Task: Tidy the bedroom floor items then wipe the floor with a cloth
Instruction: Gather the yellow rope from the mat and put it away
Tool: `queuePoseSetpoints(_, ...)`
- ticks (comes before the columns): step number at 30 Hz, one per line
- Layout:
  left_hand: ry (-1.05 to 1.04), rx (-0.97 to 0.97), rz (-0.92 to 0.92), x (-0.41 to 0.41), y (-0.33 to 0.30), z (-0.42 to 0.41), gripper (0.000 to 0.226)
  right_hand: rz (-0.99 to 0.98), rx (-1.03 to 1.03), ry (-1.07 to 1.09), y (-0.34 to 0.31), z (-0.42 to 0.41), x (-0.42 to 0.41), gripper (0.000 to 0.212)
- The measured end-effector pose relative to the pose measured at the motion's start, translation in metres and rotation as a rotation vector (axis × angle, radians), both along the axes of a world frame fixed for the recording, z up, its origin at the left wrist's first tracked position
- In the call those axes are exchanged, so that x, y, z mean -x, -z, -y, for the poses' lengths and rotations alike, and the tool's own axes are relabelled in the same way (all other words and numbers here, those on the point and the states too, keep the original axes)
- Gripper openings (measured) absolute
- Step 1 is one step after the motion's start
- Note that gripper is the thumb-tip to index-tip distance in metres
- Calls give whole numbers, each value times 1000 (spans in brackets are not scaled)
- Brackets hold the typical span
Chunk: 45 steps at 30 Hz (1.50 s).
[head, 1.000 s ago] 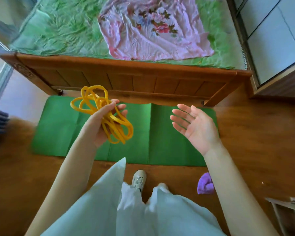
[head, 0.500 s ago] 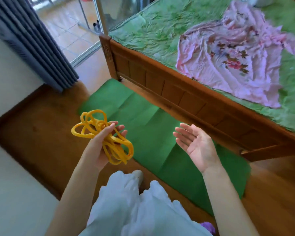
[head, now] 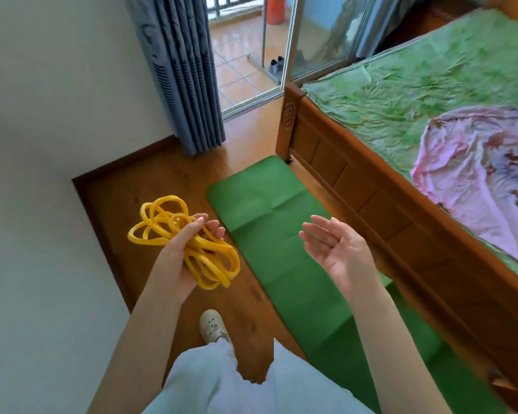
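Observation:
My left hand [head: 180,252] grips a bundle of yellow rubber band loops [head: 174,231] at chest height over the wooden floor [head: 138,192]. Loops spill out above and below the fist. My right hand [head: 338,252] hovers palm up with fingers straight, holding nothing, above a green folding mat [head: 269,222]. The mat lies flat on the floor along the foot of the bed. No cloth shows in this view.
A wooden bed [head: 356,186] with a green cover and a pink floral sheet [head: 485,174] fills the right. A white wall [head: 42,144] is on the left, a grey curtain [head: 180,73] and an open balcony door [head: 251,55] lie ahead. My white shoe [head: 211,325] stands on the floor.
My view has swung left, from facing the bed's footboard toward the wall, curtain and balcony door. Both hands keep their pose, the left still gripping the yellow bands.

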<state>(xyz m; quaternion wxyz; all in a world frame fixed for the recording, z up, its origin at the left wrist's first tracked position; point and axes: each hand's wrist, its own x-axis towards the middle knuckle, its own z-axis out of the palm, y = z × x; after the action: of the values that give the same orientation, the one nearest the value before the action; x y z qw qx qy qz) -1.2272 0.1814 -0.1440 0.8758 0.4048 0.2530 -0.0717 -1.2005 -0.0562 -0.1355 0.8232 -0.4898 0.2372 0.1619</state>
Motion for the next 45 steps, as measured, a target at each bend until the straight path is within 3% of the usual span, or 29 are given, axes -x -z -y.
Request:
queuePoseSetpoints(10, -36, -62, -9, -102, -15, -142, 23, 1, -55, -32, -3, -149, -124, 26)
queuePoseSetpoints(19, -106, -72, -38, -189, -8, -208, 16, -9, -33, -58, 3, -220, -220, 26)
queuePoseSetpoints(26, -88, -95, -40, -304, -8, -249, 12, 8, -66, -23, 4, -263, -329, 24)
queuePoseSetpoints(38, 14, -176, 42, -482, -23, -288, 8, 7, -13, 54, -17, -293, -485, 23)
queuePoseSetpoints(45, 277, -9, 70, -590, -21, -295, 18, 4, -32, 157, -2, -312, -565, 23)
